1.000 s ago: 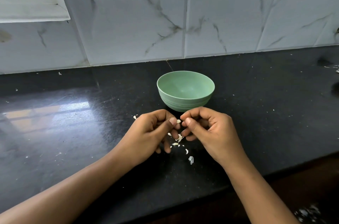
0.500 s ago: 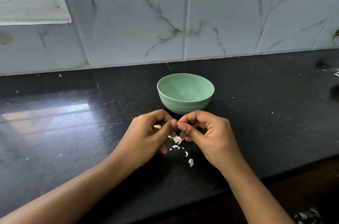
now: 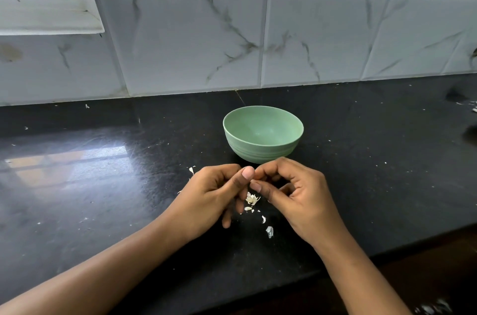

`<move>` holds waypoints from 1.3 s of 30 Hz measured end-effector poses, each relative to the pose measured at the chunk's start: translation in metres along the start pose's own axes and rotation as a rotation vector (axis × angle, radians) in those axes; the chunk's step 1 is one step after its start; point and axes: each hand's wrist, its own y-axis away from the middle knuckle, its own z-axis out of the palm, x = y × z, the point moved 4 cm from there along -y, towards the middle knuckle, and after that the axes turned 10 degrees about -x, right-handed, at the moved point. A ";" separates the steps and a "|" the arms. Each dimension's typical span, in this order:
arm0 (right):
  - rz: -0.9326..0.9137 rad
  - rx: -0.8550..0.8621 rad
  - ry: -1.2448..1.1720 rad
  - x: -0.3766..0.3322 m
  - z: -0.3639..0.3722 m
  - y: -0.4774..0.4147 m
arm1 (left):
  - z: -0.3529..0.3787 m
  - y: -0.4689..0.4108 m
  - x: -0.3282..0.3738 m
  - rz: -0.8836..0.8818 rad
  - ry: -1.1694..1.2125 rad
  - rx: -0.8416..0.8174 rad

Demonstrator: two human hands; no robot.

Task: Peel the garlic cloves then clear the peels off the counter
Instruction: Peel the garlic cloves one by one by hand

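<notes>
1. clove (image 3: 253,181) is pinched between my left hand (image 3: 214,193) and right hand (image 3: 296,193), fingertips together, and is mostly hidden.
2. if i squeeze hard it may slip out towards the bowl (image 3: 263,134) beyond my hands.
3. peels (image 3: 252,198) under my hands could scatter.

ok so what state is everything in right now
bowl, upright, looks empty
garlic clove, pinched between both hands, mostly hidden
left hand, pinching the clove
right hand, pinching the clove
peels, loose on the counter
</notes>
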 end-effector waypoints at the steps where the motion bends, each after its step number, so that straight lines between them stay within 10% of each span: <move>1: -0.006 -0.009 0.009 -0.001 0.000 0.000 | 0.001 -0.001 0.000 0.013 0.012 -0.016; 27: 0.044 -0.006 0.008 0.008 -0.001 0.001 | 0.001 0.002 0.003 0.046 -0.309 -0.005; 39: -0.022 0.025 0.024 0.000 0.000 0.000 | 0.001 -0.002 0.001 0.013 0.068 -0.016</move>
